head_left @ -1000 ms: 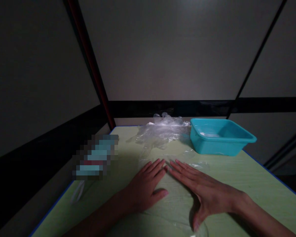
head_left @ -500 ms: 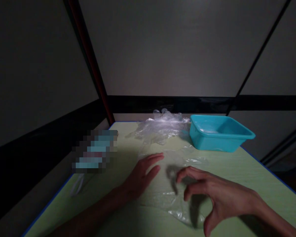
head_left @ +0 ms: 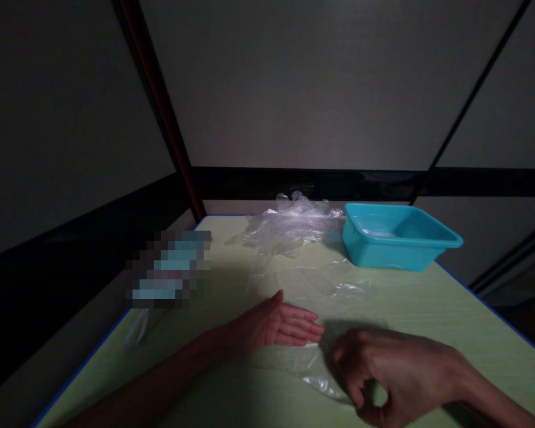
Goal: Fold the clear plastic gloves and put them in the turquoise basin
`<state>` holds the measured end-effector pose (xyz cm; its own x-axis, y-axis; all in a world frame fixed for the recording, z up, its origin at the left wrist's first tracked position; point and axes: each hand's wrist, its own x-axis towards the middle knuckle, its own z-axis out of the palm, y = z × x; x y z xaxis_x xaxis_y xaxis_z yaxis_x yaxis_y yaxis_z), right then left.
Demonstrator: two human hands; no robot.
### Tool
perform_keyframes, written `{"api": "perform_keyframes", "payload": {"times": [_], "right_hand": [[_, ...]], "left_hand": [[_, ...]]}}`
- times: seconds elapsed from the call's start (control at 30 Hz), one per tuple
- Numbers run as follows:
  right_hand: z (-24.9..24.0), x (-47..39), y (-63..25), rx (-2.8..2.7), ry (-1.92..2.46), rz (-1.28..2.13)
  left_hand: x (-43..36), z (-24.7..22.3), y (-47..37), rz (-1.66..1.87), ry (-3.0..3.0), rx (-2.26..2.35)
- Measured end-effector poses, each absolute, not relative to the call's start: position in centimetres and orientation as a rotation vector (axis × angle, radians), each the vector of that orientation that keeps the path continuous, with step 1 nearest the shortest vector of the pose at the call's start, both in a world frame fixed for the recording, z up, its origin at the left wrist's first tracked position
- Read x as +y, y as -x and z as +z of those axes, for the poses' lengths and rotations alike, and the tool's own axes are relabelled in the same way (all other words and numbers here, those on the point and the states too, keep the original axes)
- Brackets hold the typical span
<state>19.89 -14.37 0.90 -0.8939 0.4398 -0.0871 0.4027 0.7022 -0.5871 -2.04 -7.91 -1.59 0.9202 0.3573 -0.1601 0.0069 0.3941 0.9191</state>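
A thin clear plastic film point(head_left: 294, 364) lies flat and slightly wrinkled on the table before me; I cannot tell whether it is a bag. My left hand point(head_left: 279, 326) rests over its middle, palm turned up, with the fingers stretched out and nothing in them. At the film's near right edge, my right hand point(head_left: 383, 371) is closed, thumb and fingers meeting in a pinch where the edge runs up to them. The fingertips partly hide what they grip.
Behind the film, a crumpled heap of clear plastic point(head_left: 294, 226) sits at the table's far edge. A turquoise basin point(head_left: 392, 252) stands to its right. At the left edge lies a blurred-out object point(head_left: 172, 270) with a white loop point(head_left: 136, 330). Walls enclose the pale green table point(head_left: 446, 315).
My left hand has turned palm up and slid right toward my right hand. My right hand has gone from a spread curl to a pinch at the film's edge.
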Motion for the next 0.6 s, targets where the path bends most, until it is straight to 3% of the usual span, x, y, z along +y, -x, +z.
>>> {"api": "perform_keyframes", "payload": {"times": [0.6], "right_hand": [[2.2, -12.6, -21.5, -2.246, 1.036, 1.271]], "left_hand": [[-7.5, -2.2, 2.1, 0.199, -1.044, 0.373]]}}
